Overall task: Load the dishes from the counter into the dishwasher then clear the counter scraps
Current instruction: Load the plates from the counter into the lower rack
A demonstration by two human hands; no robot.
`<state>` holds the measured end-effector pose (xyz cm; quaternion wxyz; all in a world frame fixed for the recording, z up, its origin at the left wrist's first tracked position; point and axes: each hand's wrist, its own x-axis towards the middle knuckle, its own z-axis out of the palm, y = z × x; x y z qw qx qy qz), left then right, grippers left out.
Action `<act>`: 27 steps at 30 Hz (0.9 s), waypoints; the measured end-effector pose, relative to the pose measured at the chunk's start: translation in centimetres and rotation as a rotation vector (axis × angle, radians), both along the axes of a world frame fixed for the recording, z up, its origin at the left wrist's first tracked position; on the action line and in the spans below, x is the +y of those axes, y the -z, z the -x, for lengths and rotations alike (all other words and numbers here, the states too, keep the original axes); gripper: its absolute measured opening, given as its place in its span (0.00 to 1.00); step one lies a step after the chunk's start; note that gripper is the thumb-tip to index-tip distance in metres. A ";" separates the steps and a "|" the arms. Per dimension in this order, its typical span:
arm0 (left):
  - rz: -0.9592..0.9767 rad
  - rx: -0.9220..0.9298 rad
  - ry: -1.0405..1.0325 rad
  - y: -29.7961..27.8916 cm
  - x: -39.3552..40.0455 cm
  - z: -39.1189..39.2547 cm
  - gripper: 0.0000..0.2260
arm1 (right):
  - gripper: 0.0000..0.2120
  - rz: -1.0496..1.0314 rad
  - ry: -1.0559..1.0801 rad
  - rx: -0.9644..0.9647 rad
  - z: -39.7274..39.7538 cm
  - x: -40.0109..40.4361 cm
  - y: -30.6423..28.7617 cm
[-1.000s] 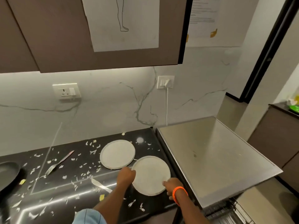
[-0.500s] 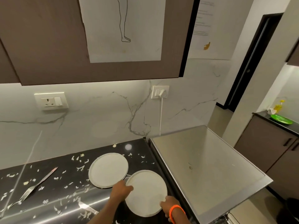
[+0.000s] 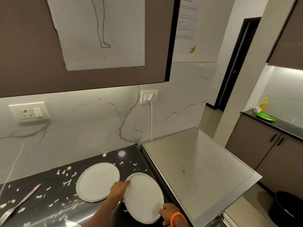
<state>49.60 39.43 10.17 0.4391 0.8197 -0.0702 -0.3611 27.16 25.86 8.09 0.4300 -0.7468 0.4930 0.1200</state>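
Both hands had the near plate (image 3: 144, 196) at bottom centre, left hand (image 3: 118, 189) pinching its far-left rim, right hand (image 3: 168, 212) gripping the near-right edge, with the dishwasher (image 3: 196, 169) just to its right.

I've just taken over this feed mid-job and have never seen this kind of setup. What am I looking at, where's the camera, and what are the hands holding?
There is no robot. A person wears one wide-angle camera on the head, looking forward and down at both bare hands. The left hand and the right hand, which has an orange wristband, grip opposite edges of the nearer white plate. A second white plate lies flat behind it on the black counter, among white scraps. A fork lies to the left. The steel surface on the right looks like the dishwasher's top.
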 end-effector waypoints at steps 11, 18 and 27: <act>0.211 0.125 0.051 -3.7 -5.7 5.0 0.13 | 0.09 0.099 0.556 -0.342 5.7 -5.1 -4.2; 0.193 0.162 0.211 -4.7 -13.9 13.3 0.18 | 0.09 0.085 0.850 -0.435 14.9 -10.0 -3.4; 0.207 0.258 0.461 -5.5 -21.6 27.6 0.20 | 0.12 0.019 1.086 -0.469 29.5 -13.7 -0.2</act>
